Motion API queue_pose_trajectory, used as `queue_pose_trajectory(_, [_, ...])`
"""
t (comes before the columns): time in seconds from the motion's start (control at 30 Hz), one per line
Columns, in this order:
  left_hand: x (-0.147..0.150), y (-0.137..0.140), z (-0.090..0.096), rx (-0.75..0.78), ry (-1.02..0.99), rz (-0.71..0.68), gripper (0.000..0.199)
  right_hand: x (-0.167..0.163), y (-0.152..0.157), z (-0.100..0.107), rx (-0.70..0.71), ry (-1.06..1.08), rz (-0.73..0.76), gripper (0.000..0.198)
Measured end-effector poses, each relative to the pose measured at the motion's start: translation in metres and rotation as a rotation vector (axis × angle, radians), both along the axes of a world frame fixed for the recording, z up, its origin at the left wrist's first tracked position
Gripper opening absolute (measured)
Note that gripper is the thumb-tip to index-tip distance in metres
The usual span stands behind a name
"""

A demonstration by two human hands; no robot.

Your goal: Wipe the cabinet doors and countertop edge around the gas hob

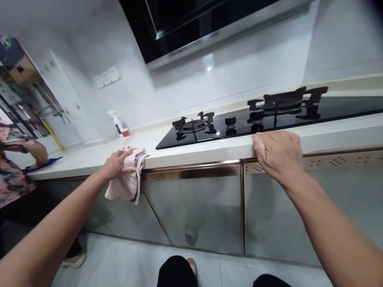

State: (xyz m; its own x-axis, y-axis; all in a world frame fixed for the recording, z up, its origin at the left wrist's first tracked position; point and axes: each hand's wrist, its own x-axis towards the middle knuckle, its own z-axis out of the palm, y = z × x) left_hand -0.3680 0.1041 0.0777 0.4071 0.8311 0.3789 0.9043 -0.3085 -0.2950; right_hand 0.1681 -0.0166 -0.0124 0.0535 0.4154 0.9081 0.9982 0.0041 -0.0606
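My left hand (pixel 117 163) is closed over a pale pink cloth (pixel 127 185), pressing it on the front edge of the white countertop (pixel 185 156). The cloth has a purplish border and hangs down over the cabinet front. My right hand (pixel 279 153) rests closed on the counter edge, in front of the black gas stove (pixel 221 133). Its fingers are curled away from me, so whatever they may hold is hidden. The stove's black burner grates (pixel 194 125) and knobs (pixel 230 122) lie beyond my hands.
A spray bottle (pixel 115 121) and a small red-and-white item (pixel 125 132) stand against the wall. At far left, another person's hand (pixel 38 155) is on a blue cloth (pixel 50 162). A dark range hood (pixel 191 30) hangs above. Grey cabinet doors (pixel 194 207) are below.
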Motion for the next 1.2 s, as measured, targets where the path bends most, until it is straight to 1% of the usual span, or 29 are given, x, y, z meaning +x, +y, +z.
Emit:
queue_pose_trajectory(0.1, [0.017, -0.015, -0.004, 0.063, 0.053, 0.055, 0.078, -0.003, 0.002, 0.000, 0.019, 0.022, 0.022, 0.041])
queue_pose_trajectory(0.17, [0.040, -0.025, -0.007, 0.103, 0.064, 0.056, 0.081, -0.005, 0.004, -0.001, 0.039, 0.056, 0.027, 0.041])
queue_pose_trajectory(0.2, [0.055, -0.030, -0.009, 0.125, 0.065, 0.029, 0.083, -0.006, 0.006, -0.002, 0.051, 0.077, 0.030, 0.039])
queue_pose_trajectory(0.3, [0.113, -0.038, -0.017, 0.200, 0.063, -0.116, 0.089, -0.007, 0.010, -0.003, 0.064, 0.099, 0.034, 0.036])
queue_pose_trajectory(0.47, [0.237, -0.052, -0.039, 0.354, 0.018, -0.352, 0.090, -0.003, 0.015, -0.008, 0.104, 0.035, -0.038, 0.035])
queue_pose_trajectory(0.57, [0.305, -0.063, -0.050, 0.438, 0.035, -0.493, 0.082, 0.002, 0.016, -0.011, 0.114, -0.023, -0.051, 0.035])
queue_pose_trajectory(0.63, [0.332, -0.069, -0.055, 0.481, 0.037, -0.547, 0.072, 0.006, 0.016, -0.011, 0.112, -0.081, -0.049, 0.037])
queue_pose_trajectory(0.7, [0.341, -0.070, -0.056, 0.505, 0.049, -0.586, 0.064, 0.009, 0.016, -0.011, 0.124, -0.142, -0.045, 0.040])
queue_pose_trajectory(0.73, [0.339, -0.069, -0.057, 0.515, 0.058, -0.602, 0.061, 0.011, 0.016, -0.011, 0.139, -0.163, -0.044, 0.041])
queue_pose_trajectory(0.8, [0.324, -0.062, -0.057, 0.535, 0.078, -0.637, 0.058, 0.014, 0.016, -0.012, 0.168, -0.181, -0.034, 0.042])
queue_pose_trajectory(0.9, [0.282, -0.044, -0.061, 0.576, 0.084, -0.643, 0.061, 0.018, 0.016, -0.014, 0.146, -0.168, -0.005, 0.044])
queue_pose_trajectory(0.97, [0.243, -0.031, -0.063, 0.608, 0.067, -0.606, 0.068, 0.020, 0.017, -0.015, 0.119, -0.167, 0.008, 0.046])
queue_pose_trajectory(1.03, [0.198, -0.021, -0.064, 0.626, 0.046, -0.551, 0.074, 0.019, 0.017, -0.014, 0.128, -0.184, 0.001, 0.047])
queue_pose_trajectory(1.13, [0.123, -0.010, -0.061, 0.576, 0.035, -0.414, 0.079, 0.016, 0.017, -0.013, 0.202, -0.203, -0.022, 0.046])
queue_pose_trajectory(1.2, [0.075, -0.006, -0.055, 0.501, 0.026, -0.300, 0.078, 0.014, 0.018, -0.013, 0.238, -0.197, -0.032, 0.043])
